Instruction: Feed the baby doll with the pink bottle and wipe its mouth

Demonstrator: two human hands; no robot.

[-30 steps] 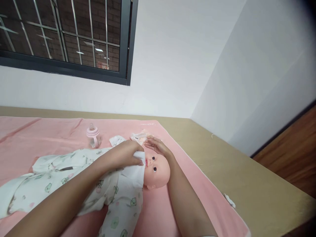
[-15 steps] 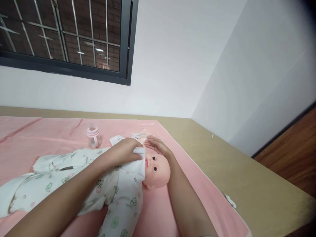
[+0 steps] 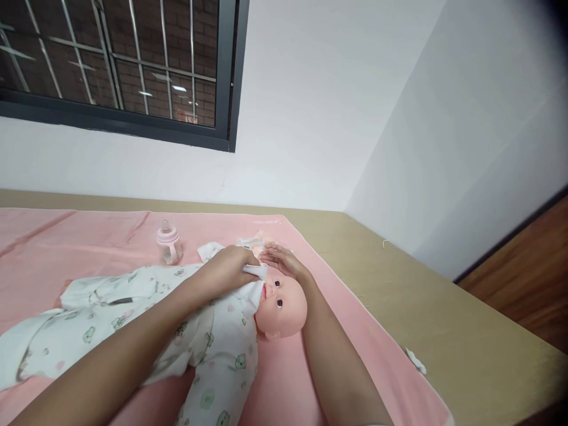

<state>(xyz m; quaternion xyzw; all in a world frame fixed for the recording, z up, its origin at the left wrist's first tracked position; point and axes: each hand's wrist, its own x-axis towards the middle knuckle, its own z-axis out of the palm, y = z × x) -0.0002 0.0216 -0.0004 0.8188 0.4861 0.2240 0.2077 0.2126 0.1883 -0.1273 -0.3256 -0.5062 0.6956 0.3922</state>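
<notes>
A baby doll [image 3: 287, 307] lies on its back on a pink mat [image 3: 284, 378], head toward the right. It wears a white romper [image 3: 146, 296] with green animal prints. My left hand [image 3: 233, 266] is closed on a white cloth [image 3: 256, 271] at the doll's neck and chin; whether this is part of the romper's collar I cannot tell. My right hand [image 3: 281, 260] rests with fingers extended along the far side of the doll's head. Beyond the hands lies a clear packet [image 3: 251, 241], partly covered.
A pink-topped baby bottle [image 3: 169, 245] stands upright at the mat's back. A small white item [image 3: 416, 360] lies on the tan surface [image 3: 381, 278] at the right. White walls [image 3: 310, 106] and a barred window [image 3: 133, 59] are behind.
The white cloth edge in my left hand has bunched and folded, baring slightly more of the doll's neck on the near side. My right hand has stayed about where it was.
</notes>
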